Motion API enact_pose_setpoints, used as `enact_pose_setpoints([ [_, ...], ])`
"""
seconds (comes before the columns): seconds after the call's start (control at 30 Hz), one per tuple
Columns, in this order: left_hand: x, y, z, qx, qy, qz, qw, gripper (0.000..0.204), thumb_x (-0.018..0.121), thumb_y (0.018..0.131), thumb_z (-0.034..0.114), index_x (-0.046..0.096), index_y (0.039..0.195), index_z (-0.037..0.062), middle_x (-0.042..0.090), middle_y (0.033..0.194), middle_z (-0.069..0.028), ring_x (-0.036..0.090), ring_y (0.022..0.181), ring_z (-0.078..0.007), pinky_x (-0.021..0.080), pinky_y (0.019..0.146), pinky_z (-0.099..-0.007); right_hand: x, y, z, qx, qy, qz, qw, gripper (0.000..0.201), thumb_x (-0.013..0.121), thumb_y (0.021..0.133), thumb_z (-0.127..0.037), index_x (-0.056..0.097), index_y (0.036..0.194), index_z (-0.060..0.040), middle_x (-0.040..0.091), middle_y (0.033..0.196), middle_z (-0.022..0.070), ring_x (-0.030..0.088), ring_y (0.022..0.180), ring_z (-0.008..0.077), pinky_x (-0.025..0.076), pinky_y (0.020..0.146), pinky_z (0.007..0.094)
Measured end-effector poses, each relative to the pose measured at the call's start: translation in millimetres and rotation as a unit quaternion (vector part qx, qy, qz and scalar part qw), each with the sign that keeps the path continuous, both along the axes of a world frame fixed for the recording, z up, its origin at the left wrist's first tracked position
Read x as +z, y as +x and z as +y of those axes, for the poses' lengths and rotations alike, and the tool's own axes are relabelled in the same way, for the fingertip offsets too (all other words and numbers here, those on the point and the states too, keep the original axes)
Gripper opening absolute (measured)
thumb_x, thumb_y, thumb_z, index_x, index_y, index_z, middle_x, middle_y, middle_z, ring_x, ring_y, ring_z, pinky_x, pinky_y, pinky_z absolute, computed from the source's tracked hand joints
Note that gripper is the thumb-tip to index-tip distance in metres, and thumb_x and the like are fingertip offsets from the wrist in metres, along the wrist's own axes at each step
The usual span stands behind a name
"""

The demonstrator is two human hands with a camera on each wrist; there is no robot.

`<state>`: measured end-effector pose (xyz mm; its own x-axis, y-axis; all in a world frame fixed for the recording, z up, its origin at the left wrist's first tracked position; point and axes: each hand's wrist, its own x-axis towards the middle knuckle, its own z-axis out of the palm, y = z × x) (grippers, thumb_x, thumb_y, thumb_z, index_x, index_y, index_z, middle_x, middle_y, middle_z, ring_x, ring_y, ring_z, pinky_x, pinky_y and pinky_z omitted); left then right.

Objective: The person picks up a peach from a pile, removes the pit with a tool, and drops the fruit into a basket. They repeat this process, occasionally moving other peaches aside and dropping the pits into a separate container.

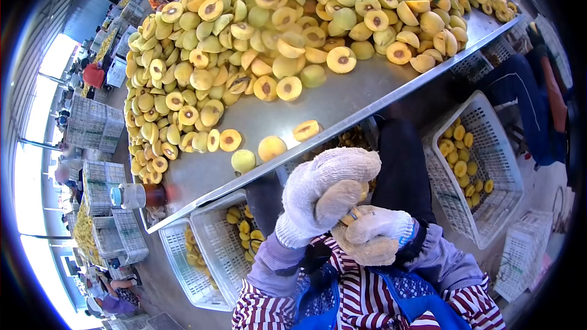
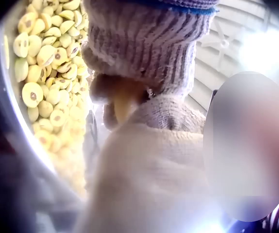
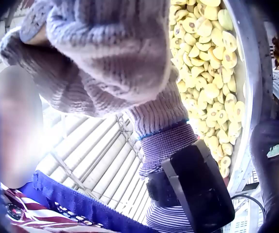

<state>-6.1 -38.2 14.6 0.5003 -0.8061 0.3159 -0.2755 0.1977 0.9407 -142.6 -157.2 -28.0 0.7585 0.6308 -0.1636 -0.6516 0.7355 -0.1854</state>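
Observation:
In the head view my left hand (image 1: 330, 190), in a whitish knit glove, curls over a yellow fruit piece (image 1: 364, 193), largely hidden by the fingers. Just below and to its right, my gloved right hand (image 1: 376, 235) pinches a small metallic thing (image 1: 350, 217); its shape is mostly covered. The two hands meet above my lap. The left wrist view has my left hand (image 2: 149, 170) large and blurred, with a yellowish piece (image 2: 123, 104) beside the right glove. My right hand (image 3: 110, 53) fills the top of the right wrist view, fingers bent.
Halved yellow fruits (image 1: 287, 43) are heaped on a metal table (image 1: 342, 95), a few lying near its edge. Crates holding fruit stand left (image 1: 223, 238) and right (image 1: 489, 201) of my legs. A jar (image 1: 131, 195) is at the table's left corner. Other people sit farther off.

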Motion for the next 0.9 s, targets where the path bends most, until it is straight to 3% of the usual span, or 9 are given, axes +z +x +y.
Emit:
enact_pose_setpoints([
  [0.17, -17.2, -23.1, -1.6, 0.003, -0.119, 0.551, 0.826, 0.062, 0.041, 0.102, 0.054, 0.061, 0.118, -0.0021, 0.068, 0.106, -0.0194, 0.069, 0.088, -0.0282, 0.058, 0.077, -0.0384, 7.8, 3.4, 5.5, -0.018, -0.067, -0.093, 0.993, 0.028, 0.073, 0.088, -0.025, 0.06, 0.092, -0.0004, 0.052, 0.057, 0.0, 0.049, 0.045, 0.0077, 0.041, 0.042, 0.0226],
  [0.37, -49.6, 7.7, 95.1, 0.26, -0.083, 0.373, 0.887, 0.058, 0.049, 0.101, 0.049, 0.059, 0.122, -0.0035, 0.067, 0.112, -0.0175, 0.069, 0.094, -0.0278, 0.058, 0.084, -0.0392, 11.1, 15.6, -12.6, 0.144, -0.162, -0.076, 0.973, 0.024, 0.069, 0.091, -0.026, 0.061, 0.087, -0.004, 0.051, 0.054, -0.0011, 0.045, 0.042, 0.0056, 0.033, 0.039, 0.0211],
  [0.43, -72.1, 33.2, 153.4, 0.471, 0.121, 0.159, 0.859, 0.041, 0.058, 0.098, 0.037, 0.062, 0.117, 0.0008, 0.066, 0.114, -0.0207, 0.067, 0.097, -0.0339, 0.057, 0.083, -0.0433, -3.4, 11.9, -5.8, 0.123, -0.235, -0.075, 0.961, 0.027, 0.067, 0.094, -0.03, 0.058, 0.085, -0.0065, 0.047, 0.052, -0.0035, 0.042, 0.04, 0.005, 0.029, 0.036, 0.021],
  [0.47, -81.5, 41.5, 169.6, 0.492, 0.316, -0.178, 0.791, 0.035, 0.066, 0.092, 0.03, 0.065, 0.117, 0.006, 0.066, 0.117, -0.0163, 0.064, 0.104, -0.034, 0.052, 0.09, -0.0448, -15.8, 12.1, -2.6, 0.127, -0.233, -0.092, 0.96, 0.026, 0.066, 0.095, -0.032, 0.061, 0.088, -0.0074, 0.05, 0.056, -0.0029, 0.043, 0.042, 0.0045, 0.028, 0.036, 0.0214],
  [0.5, -85.2, 45.1, 180.3, 0.436, 0.466, -0.485, 0.598, 0.034, 0.073, 0.085, 0.023, 0.067, 0.116, 0.0112, 0.066, 0.119, -0.0119, 0.061, 0.111, -0.0341, 0.048, 0.096, -0.0464, -11.0, 16.8, 0.6, 0.151, -0.241, -0.082, 0.955, 0.024, 0.066, 0.095, -0.031, 0.061, 0.09, -0.008, 0.051, 0.057, -0.0028, 0.043, 0.043, 0.0045, 0.028, 0.036, 0.0211],
  [0.53, -80.6, 48.3, 165.5, 0.456, 0.438, -0.481, 0.608, 0.037, 0.078, 0.076, 0.017, 0.069, 0.112, 0.0163, 0.065, 0.123, -0.0117, 0.058, 0.115, -0.0357, 0.044, 0.102, -0.0449, -1.6, 25.4, 3.2, 0.172, -0.252, -0.074, 0.949, 0.023, 0.065, 0.096, -0.031, 0.061, 0.093, -0.0085, 0.052, 0.059, -0.0027, 0.043, 0.043, 0.0045, 0.028, 0.036, 0.0208],
  [0.63, -100.3, 65.3, 120.5, 0.439, 0.327, -0.175, 0.819, 0.033, 0.075, 0.083, 0.026, 0.069, 0.113, 0.014, 0.065, 0.124, -0.0104, 0.064, 0.11, -0.0279, 0.05, 0.094, -0.0383, -15.3, 32.1, 11.9, 0.175, -0.143, -0.021, 0.974, 0.022, 0.066, 0.095, -0.032, 0.06, 0.104, -0.0125, 0.052, 0.063, -0.0037, 0.043, 0.044, 0.0042, 0.028, 0.036, 0.0198],
  [0.73, -120.0, 99.8, 75.2, 0.334, 0.515, -0.233, 0.754, 0.043, 0.066, 0.085, 0.04, 0.064, 0.118, 0.0129, 0.063, 0.123, -0.0096, 0.062, 0.108, -0.0319, 0.05, 0.093, -0.0433, -12.8, 32.4, 18.0, 0.152, -0.188, -0.013, 0.97, 0.023, 0.067, 0.094, -0.032, 0.059, 0.105, -0.0135, 0.05, 0.061, -0.0044, 0.043, 0.044, 0.0036, 0.028, 0.036, 0.0195],
  [0.9, -137.1, 136.3, 36.1, 0.358, 0.525, -0.214, 0.742, 0.049, 0.069, 0.083, 0.04, 0.059, 0.12, 0.0092, 0.06, 0.119, -0.0182, 0.06, 0.111, -0.035, 0.051, 0.09, -0.0471, 11.1, 36.3, 6.7, 0.105, -0.317, 0.006, 0.942, 0.022, 0.067, 0.092, -0.031, 0.058, 0.101, -0.013, 0.05, 0.061, -0.004, 0.042, 0.044, 0.0033, 0.029, 0.037, 0.0195],
])
